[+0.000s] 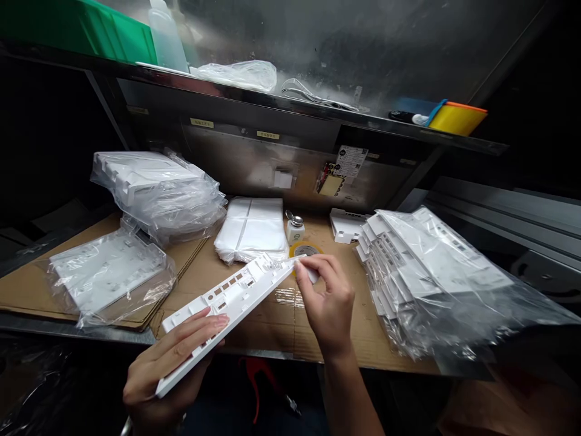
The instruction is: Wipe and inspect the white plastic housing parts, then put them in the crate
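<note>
While held, one panel [227,306], two hands [170,363].

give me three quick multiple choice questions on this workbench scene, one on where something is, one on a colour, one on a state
1. Where is the small pump bottle?
A. on the top shelf
B. on the cardboard behind the right hand
C. in the left hand

2. What colour is the long plastic panel?
A. white
B. green
C. black

3. How is the panel held?
A. lying flat, untouched
B. gripped by the left hand at its near end, with the right hand at its far end
C. sealed in a bag

Answers:
1. B, it stands on the cardboard next to the tape roll.
2. A, it is plain white.
3. B, both hands are on it and it is tilted above the bench.
</note>
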A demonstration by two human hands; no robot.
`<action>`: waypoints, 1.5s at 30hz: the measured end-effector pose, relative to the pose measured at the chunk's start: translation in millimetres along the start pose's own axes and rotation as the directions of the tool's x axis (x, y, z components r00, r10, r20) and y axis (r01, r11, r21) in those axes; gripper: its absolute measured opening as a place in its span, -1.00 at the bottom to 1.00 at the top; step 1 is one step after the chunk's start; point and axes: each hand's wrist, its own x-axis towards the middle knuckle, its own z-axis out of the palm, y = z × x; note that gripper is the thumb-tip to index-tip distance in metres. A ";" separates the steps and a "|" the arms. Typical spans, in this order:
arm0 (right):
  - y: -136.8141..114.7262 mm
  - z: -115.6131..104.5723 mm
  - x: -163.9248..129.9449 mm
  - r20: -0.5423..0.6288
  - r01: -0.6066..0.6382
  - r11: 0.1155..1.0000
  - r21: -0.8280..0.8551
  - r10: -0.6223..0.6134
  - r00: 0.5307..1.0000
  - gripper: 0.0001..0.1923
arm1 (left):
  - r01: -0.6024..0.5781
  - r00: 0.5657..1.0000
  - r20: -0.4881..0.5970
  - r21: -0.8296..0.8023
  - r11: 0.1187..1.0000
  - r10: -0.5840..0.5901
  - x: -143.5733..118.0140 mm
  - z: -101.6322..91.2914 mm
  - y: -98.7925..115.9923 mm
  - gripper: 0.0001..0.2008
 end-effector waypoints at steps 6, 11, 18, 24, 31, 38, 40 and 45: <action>-45.5 18.3 -35.2 0.196 0.122 0.978 0.167 -0.154 0.969 -0.87 | -0.023 0.998 0.055 0.030 0.999 0.021 0.1 2.5 -6.8 -0.52; -0.3 10.7 -10.9 0.063 0.077 0.997 0.032 -0.079 0.995 -0.88 | 0.099 0.994 -0.042 -0.005 0.995 -0.099 -2.0 -2.7 -5.5 -0.61; 51.3 -31.3 19.7 -0.338 -0.118 0.983 -0.144 0.063 0.939 -0.81 | 0.286 0.954 -0.073 -0.071 0.956 -0.291 -0.5 -10.3 -9.4 -0.68; 25.8 -52.7 -6.8 -0.446 -0.318 0.935 0.157 0.354 0.822 -0.57 | 0.354 0.929 -0.060 -0.152 0.923 -0.366 4.5 -11.1 -10.5 -0.75; 12.5 -50.4 -20.3 -0.318 -0.259 0.954 0.150 0.294 0.901 -0.74 | 0.353 0.932 -0.034 -0.151 0.923 -0.362 6.7 -9.7 -6.4 -0.81; -18.3 -22.2 -20.1 -0.030 -0.057 0.998 0.017 0.058 0.998 -0.91 | 0.252 0.967 0.063 -0.080 0.964 -0.247 9.7 -10.0 -0.5 -0.71; -28.4 -13.1 -21.4 0.027 -0.011 1.000 0.000 0.011 1.000 -0.91 | 0.211 0.975 0.084 -0.062 0.976 -0.205 11.4 -8.7 1.5 -0.71; -58.3 7.7 -33.4 0.198 0.057 0.993 0.108 -0.077 0.977 -0.85 | 0.093 0.988 0.123 -0.031 0.995 -0.088 15.1 -7.4 4.9 -0.68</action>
